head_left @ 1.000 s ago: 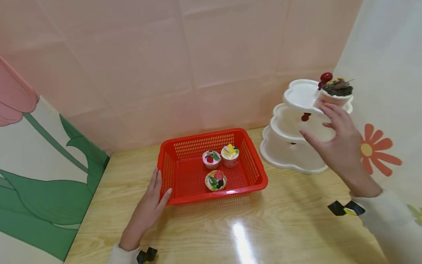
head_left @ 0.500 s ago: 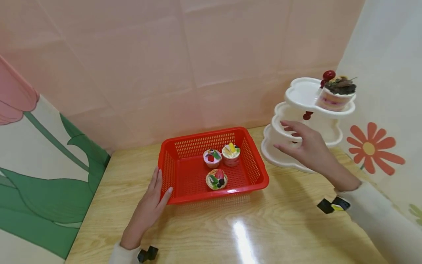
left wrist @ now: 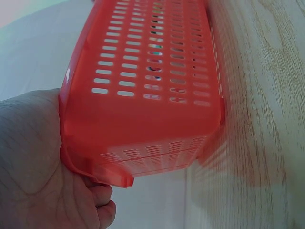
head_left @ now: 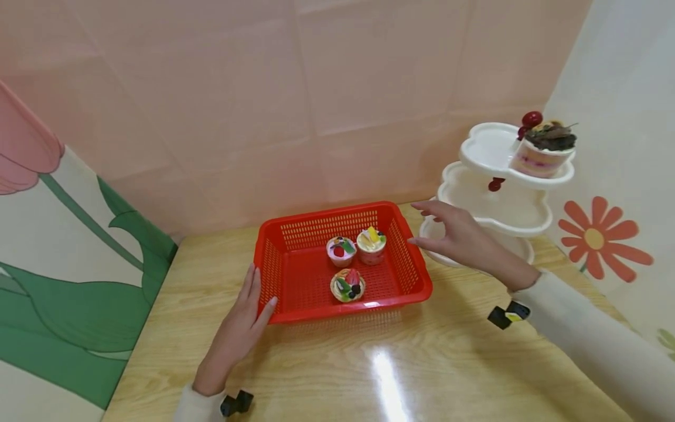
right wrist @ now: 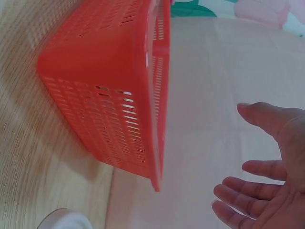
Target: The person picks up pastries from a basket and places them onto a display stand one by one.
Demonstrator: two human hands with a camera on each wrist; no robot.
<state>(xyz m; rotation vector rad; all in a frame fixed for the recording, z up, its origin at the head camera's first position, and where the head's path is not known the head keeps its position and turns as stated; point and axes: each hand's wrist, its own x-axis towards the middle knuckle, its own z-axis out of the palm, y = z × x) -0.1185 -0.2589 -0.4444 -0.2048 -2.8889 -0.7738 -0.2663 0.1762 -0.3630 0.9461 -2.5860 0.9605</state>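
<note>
My left hand [head_left: 238, 327] holds the left front corner of a red plastic basket [head_left: 327, 316]. Its thumb lies at the front rim, and in the left wrist view fingertips [left wrist: 106, 212] show past the rim. Inside the basket are a pink-cream cupcake [head_left: 340, 252], a cup dessert with yellow topping [head_left: 371, 249] and a small fruit tart [head_left: 347, 285]. My right hand [head_left: 456, 237] hovers at the basket's right rim, holding nothing, thumb and fingers spread apart. A larger dessert cup with dark topping [head_left: 544, 158] stands on the top tier of a white stand [head_left: 487, 146].
The three-tier stand, with red cherry-like balls [head_left: 531, 119] on top, is behind and right of my right hand. Pink sheeting [head_left: 316, 105] rises behind the wooden table [head_left: 327, 375]. Flower-printed panels [head_left: 594, 239] flank both sides.
My right hand has let go of the dark-topped dessert cup on the top tier and moved left and down to the basket's right rim. My left hand has stayed on the basket.
</note>
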